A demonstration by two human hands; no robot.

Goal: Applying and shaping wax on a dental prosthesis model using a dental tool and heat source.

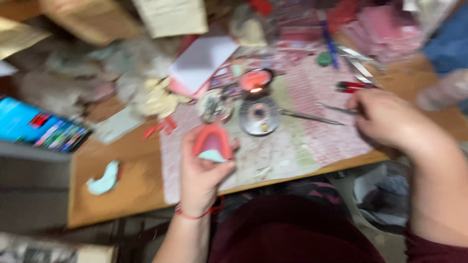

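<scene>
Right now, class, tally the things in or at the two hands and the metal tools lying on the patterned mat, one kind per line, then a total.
Pink horseshoe-shaped wax piece, held in the left hand: 1
Thin metal tool at the right hand: 1
Metal tweezers on the mat: 1
Long metal probe on the mat: 1
Total: 4

A lit burner [255, 82] and a round metal dish [259, 116] are seen on the bench [131, 180], a pale blue cast [105, 179] apart.
</scene>
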